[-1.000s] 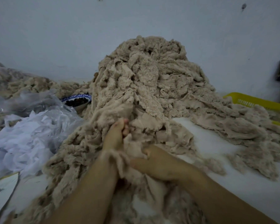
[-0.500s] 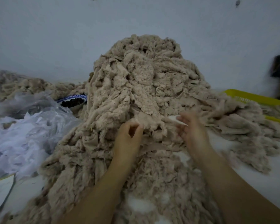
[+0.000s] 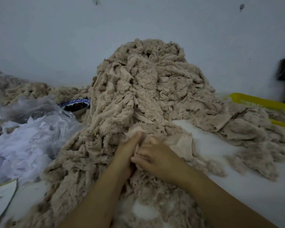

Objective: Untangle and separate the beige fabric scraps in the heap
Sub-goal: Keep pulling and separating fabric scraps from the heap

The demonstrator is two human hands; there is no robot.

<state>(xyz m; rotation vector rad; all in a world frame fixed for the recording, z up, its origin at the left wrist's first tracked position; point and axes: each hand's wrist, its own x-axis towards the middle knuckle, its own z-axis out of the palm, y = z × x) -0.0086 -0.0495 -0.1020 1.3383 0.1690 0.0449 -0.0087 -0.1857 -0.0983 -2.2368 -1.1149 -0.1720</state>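
Beige scraps rise in a tall heap (image 3: pixel 143 89) straight ahead of me, its foot spilling onto the white table (image 3: pixel 220 162). I judge I'm working one scrap (image 3: pixel 179 143) loose. My left hand (image 3: pixel 127 152) and right hand (image 3: pixel 156 158) press together, fingers curled shut on it at the foot. Next I'd pull them gently apart.

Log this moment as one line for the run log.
hands: left and right together, pinching beige scraps | heap: tall, tangled | nearby: white fabric bag, yellow basket
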